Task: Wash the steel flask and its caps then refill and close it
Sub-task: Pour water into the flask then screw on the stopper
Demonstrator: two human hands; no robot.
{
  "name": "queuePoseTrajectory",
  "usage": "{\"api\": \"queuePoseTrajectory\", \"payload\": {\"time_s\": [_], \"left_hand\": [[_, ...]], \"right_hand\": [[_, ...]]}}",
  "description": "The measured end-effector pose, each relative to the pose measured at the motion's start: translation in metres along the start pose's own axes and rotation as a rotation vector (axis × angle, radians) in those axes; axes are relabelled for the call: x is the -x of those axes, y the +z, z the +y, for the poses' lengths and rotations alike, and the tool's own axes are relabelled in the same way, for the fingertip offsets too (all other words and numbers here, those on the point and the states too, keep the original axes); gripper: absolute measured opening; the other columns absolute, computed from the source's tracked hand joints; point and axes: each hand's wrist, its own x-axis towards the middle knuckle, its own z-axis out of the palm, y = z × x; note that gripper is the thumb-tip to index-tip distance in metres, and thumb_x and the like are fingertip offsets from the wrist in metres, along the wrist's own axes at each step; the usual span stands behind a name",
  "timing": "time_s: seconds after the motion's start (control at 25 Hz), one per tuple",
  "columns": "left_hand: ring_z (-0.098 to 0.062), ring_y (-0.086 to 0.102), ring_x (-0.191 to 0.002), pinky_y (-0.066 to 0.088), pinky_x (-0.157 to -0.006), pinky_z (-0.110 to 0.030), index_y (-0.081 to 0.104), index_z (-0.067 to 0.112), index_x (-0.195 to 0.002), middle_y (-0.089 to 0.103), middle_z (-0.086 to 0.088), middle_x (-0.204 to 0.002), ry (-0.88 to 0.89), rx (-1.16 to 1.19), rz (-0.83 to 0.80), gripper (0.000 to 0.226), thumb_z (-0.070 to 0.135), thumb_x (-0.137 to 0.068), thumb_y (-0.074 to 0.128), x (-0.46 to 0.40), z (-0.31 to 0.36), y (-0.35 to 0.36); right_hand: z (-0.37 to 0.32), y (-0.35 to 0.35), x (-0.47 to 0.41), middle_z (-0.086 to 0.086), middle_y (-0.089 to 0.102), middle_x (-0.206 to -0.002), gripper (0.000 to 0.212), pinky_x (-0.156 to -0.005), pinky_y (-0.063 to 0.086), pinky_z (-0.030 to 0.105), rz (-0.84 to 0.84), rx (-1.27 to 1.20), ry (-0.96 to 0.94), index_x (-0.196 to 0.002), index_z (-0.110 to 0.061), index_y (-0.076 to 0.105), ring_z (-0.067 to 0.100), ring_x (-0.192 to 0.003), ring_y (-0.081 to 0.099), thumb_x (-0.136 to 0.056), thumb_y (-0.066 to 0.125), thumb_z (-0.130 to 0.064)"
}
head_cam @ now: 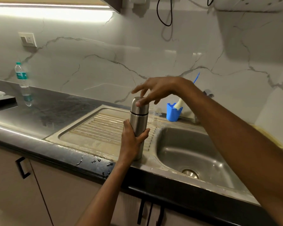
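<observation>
Steel flask (138, 126) standing upright on the sink's draining board (95, 126), its rounded steel cap (140, 106) sitting on top, closed

One steel flask (138, 126); one plastic water bottle (23, 82); one blue cup (173, 114); one brush (180, 103), perhaps; two hands: left hand (132, 142), right hand (155, 90).

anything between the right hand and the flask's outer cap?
Nothing visible. The right hand is directly over the outer cap, thumb already on its side, other fingers spread above it. The left hand holds the steel flask upright lower down on the body, clear of the cap, at the sink's drainboard edge.
</observation>
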Motion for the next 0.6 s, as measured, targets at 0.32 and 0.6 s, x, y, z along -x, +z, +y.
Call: {"api": "queuePoseTrajectory", "payload": {"time_s": [0.32, 0.6], "left_hand": [[-0.016, 0.06, -0.105, 0.047, -0.075, -0.015, 0.035, 0.02, -0.13, 0.052, -0.002, -0.121, -0.005, 0.014, 0.024, 0.064, 0.038, -0.087, 0.079, 0.0, 0.0, 0.002], [-0.017, 0.058, -0.107, 0.044, -0.074, -0.013, 0.035, 0.018, -0.13, 0.05, -0.001, -0.122, -0.012, -0.004, 0.026, 0.063, 0.035, -0.088, 0.079, 0.001, 0.002, 0.003]], "right_hand": [[0.001, 0.011, -0.011, 0.003, 0.068, -0.108, 0.054, -0.059, 0.057, 0.017, 0.028, 0.016, -0.043, -0.139, -0.019, 0.059, 0.009, -0.069, 0.073, -0.09, 0.078, -0.034], [0.002, 0.019, -0.012, 0.007, 0.074, -0.098, 0.061, -0.054, 0.056, 0.018, 0.12, 0.025, 0.011, -0.134, -0.009, 0.063, 0.013, -0.062, 0.074, -0.088, 0.076, -0.048]]}}
